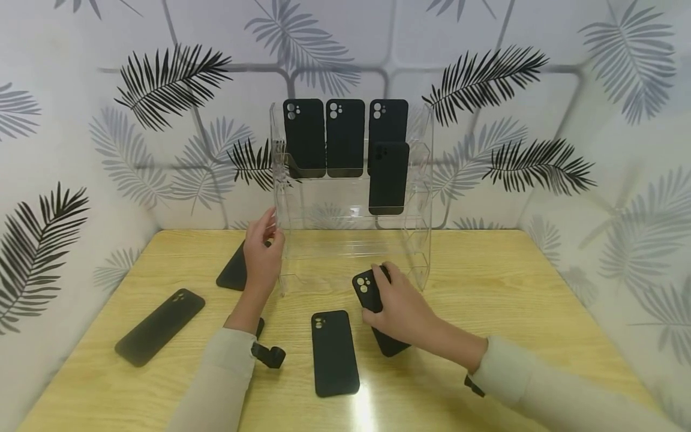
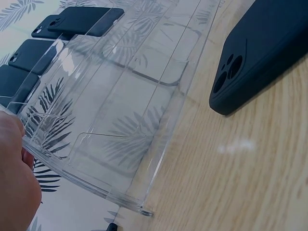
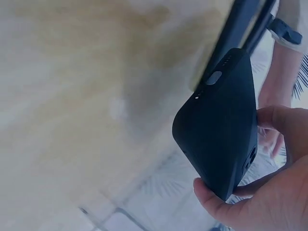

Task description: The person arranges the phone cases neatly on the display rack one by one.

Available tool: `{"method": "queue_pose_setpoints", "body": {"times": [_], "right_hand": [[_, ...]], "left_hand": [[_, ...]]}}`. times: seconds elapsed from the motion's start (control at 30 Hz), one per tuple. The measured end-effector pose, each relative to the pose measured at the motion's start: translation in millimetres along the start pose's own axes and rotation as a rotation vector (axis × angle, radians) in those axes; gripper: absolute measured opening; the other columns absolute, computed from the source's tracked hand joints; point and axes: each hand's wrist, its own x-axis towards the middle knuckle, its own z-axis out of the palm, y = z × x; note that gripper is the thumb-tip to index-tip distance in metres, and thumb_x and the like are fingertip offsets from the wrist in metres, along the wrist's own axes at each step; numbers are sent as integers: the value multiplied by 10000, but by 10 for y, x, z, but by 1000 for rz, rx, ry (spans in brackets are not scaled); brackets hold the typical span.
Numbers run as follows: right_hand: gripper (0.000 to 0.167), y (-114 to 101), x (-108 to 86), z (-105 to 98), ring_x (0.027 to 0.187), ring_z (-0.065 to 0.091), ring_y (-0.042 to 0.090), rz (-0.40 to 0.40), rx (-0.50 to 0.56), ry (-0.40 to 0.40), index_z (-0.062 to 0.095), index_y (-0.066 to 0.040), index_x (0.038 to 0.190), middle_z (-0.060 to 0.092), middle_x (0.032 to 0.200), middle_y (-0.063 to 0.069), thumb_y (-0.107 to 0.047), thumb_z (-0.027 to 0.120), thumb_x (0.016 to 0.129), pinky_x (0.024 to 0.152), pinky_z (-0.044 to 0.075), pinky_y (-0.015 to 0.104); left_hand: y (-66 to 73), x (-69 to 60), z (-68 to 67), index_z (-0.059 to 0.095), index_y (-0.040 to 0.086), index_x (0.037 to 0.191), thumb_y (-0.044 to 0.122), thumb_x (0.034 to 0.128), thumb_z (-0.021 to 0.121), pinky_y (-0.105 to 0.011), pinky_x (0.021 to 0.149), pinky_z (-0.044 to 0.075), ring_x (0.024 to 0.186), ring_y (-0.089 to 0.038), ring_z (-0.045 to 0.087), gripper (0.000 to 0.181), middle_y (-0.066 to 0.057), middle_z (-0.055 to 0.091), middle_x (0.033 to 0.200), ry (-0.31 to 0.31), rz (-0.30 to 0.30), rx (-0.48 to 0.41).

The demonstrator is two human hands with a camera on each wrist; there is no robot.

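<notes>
My right hand [image 1: 402, 312] grips a black phone case [image 1: 392, 347] by its sides near the camera cutout end, in front of a clear tiered rack [image 1: 351, 249]. The right wrist view shows this case [image 3: 216, 120] tilted, thumb and fingers on opposite edges. At the rack's left side, my left hand [image 1: 263, 255] holds the upright edge; in the left wrist view its fingers are partly out of frame. Three black cases [image 1: 345, 138] stand in the rack's top row, and another case [image 1: 388, 180] stands one tier lower at the right.
One black case [image 1: 335, 354] lies flat on the wooden table [image 1: 475, 270] left of my right hand. Another case [image 1: 160, 327] lies at far left. A further case [image 1: 232, 271] is partly behind my left hand, and a dark edge [image 1: 260, 328] shows beside my left wrist.
</notes>
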Motion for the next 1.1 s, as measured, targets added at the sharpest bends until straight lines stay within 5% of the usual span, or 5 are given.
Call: {"method": "queue_pose_setpoints", "body": {"times": [0.13, 0.57, 1.1], "right_hand": [[837, -34, 115, -127, 1060, 563, 309, -19, 12, 51, 385, 18, 1519, 412, 1467, 241, -362, 735, 861, 696, 558, 335], [889, -166, 546, -498, 1301, 497, 390, 5, 87, 233, 261, -21, 1585, 295, 1569, 246, -357, 709, 895, 907, 573, 470], [895, -313, 1193, -547, 1400, 432, 386, 23, 74, 445, 220, -25, 1596, 238, 1604, 228, -420, 674, 933, 925, 556, 506]], "left_hand": [[-2, 0, -7, 557, 124, 1452, 44, 986, 564, -203, 945, 482, 1148, -280, 615, 473, -164, 562, 1222, -7, -7, 1], [-1, 6, -4, 558, 100, 1448, 17, 978, 565, -256, 947, 498, 1143, -291, 618, 477, -176, 564, 1214, -2, 3, -2], [1, 3, -3, 571, 103, 1436, 19, 978, 572, -221, 916, 504, 1125, -312, 631, 466, -190, 571, 1190, 10, 36, 20]]}}
